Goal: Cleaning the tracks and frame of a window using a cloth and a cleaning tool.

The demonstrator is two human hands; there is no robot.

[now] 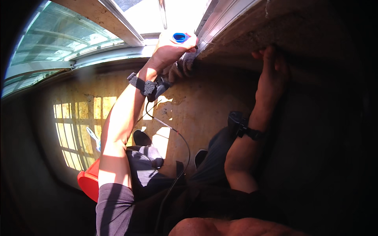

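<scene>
My left hand (169, 45) is at the window sill, in glaring sunlight, closed around an object with a round blue rim (179, 37); the object's body is washed out or hidden by the fingers. A dark, rumpled cloth (185, 63) hangs just below this hand, and whether the fingers also hold it cannot be made out. In deep shadow against the wall beside the window is my right hand (273, 63), with its fingertips at the wall; whether it holds anything is hidden. Each wrist carries a strapped black device, and a cable runs from the left one (158, 88).
The window frame (106, 17) with glass panes (65, 35) spans the upper left. A red bucket (88, 181) stands on the floor (189, 109) beside my left arm, near a blue-and-white object (94, 138). The cable (184, 141) loops down past my legs.
</scene>
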